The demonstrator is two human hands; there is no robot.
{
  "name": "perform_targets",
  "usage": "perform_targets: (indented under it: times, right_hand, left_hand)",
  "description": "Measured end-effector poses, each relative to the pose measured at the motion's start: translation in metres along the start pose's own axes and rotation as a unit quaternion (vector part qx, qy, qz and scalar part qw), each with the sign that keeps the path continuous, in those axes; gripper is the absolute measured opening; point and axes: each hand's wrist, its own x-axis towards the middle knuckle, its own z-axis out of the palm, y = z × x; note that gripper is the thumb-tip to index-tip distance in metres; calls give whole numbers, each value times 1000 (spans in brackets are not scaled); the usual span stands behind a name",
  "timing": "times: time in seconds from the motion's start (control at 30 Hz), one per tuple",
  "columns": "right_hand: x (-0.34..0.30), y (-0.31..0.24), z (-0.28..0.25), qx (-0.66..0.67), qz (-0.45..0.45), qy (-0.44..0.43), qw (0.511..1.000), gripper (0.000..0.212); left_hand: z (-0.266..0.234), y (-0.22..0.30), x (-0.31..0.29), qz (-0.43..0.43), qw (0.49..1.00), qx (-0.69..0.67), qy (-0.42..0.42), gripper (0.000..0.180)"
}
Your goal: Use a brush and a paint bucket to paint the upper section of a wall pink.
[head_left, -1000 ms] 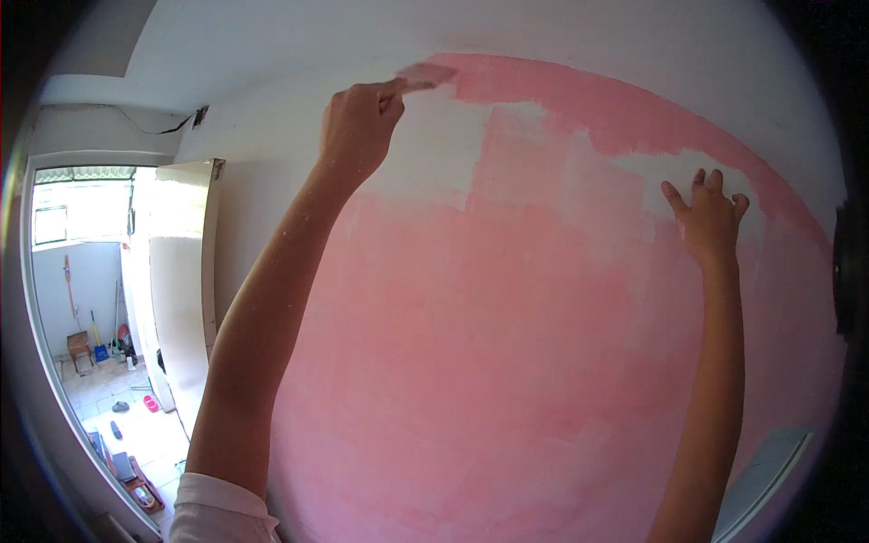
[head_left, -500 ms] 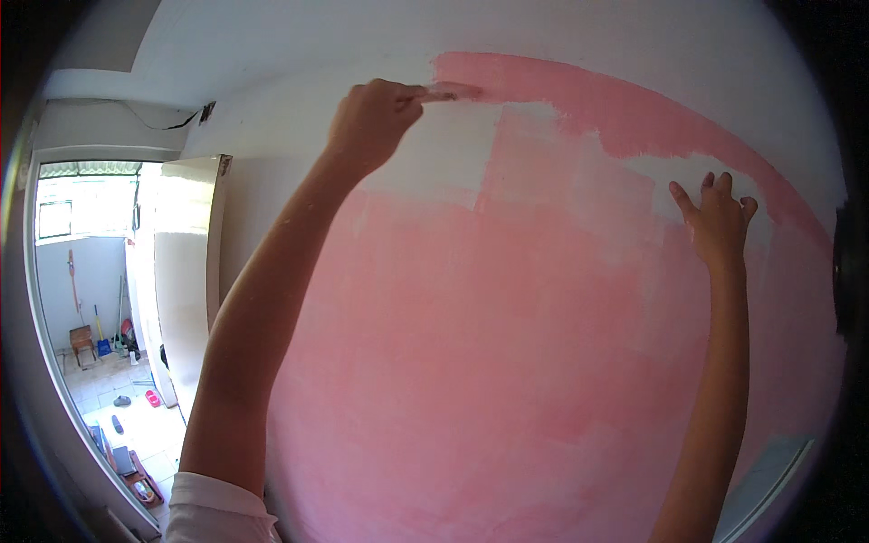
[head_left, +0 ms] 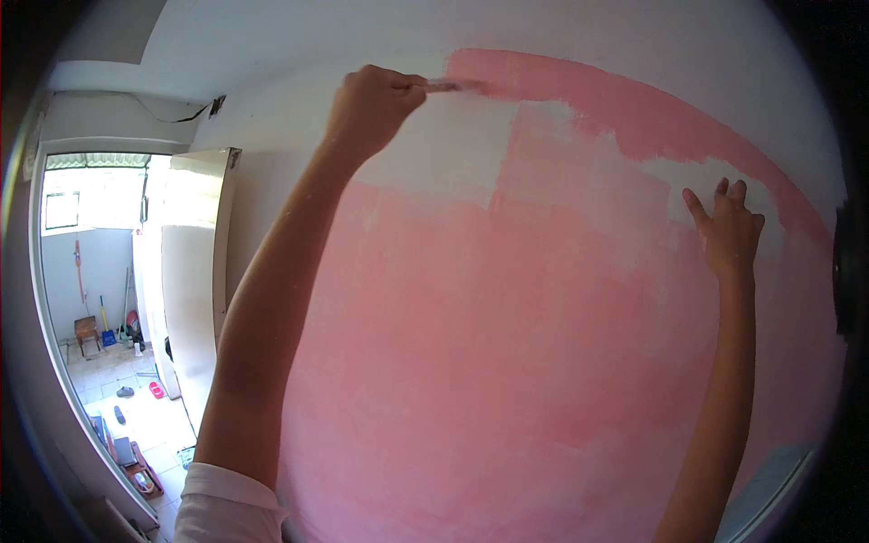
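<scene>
By the left hand (head_left: pixel 376 101) a paintbrush (head_left: pixel 444 87) is gripped, its long axis pointed rightward, nearly level, bristles at the left end of the pink paint band (head_left: pixel 566 83). The right hand (head_left: pixel 731 231), farther from that end, is held open, fingers spread, before the wall (head_left: pixel 471 326).

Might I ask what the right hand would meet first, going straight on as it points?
Likely the pink band just above the right hand, though whether it touches the wall is unclear.
</scene>
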Motion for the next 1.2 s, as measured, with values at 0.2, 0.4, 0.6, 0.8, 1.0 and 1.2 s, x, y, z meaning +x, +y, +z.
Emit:
perform_targets:
  times: [0.2,0.4,0.6,0.8,1.0,1.2]
  right_hand:
    - [1,-3,4,-6,-2,7,1000,72]
    - [3,-1,6,-3,-2,24,1000,72]
    - [6,-1,14,-3,-22,51,998,71]
    - [3,-2,10,-22,-20,65,997,71]
    - [6,-3,12,-22,-9,36,999,72]
    - [5,-8,5,-18,3,5,1000,73]
  left_hand:
    - [-10,3,8,-40,998,45,38,24]
    - [19,-23,21,-17,995,61,80,24]
    - [34,-21,24,-84,992,15,93,23]
    - [41,-18,18,-79,992,22,94,21]
    - [40,-20,19,-80,992,-9,100,22]
    - [41,-23,23,-82,991,-13,103,23]
